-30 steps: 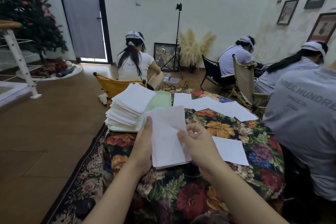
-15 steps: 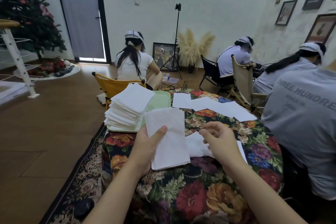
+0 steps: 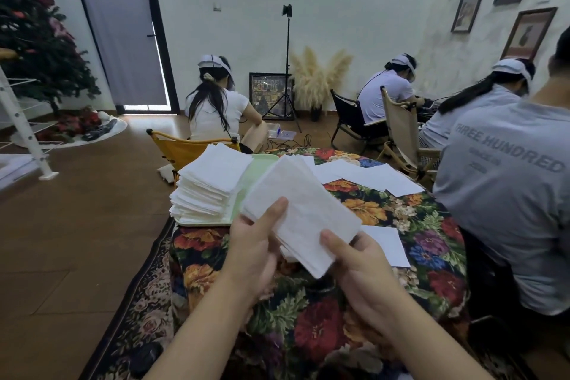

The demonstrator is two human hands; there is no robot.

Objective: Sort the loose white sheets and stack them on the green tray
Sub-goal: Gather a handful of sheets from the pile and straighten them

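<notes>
Both hands hold a small bundle of white textured paper sheets [image 3: 300,210] raised above the bench [image 3: 425,225], which is draped in a dark cloth printed with large red, orange and purple flowers. The left hand [image 3: 256,244] grips the bundle's near left corner, thumb lying across the top face and fingers curled beneath. The right hand [image 3: 354,262] pinches the near right corner, its thumb on top and the other fingers hidden under the paper. The bundle tilts away from the viewer, its far end hanging over the near right part of the pale green plastic tray [image 3: 257,168]. That tray sits at the bench's far left corner and carries a tall, slightly uneven stack of white square sheets [image 3: 209,187] on its left half; the bundle in the hands is beside this stack, not touching it. More loose white sheets [image 3: 370,177] lie spread flat across the far side of the bench, overlapping one another, and a single white sheet [image 3: 385,244] lies flat just right of the right hand. A person in a grey T-shirt with printed lettering [image 3: 505,194] sits at the right edge of the bench, back turned. Beyond the tray stands a yellow chair [image 3: 182,149].
</notes>
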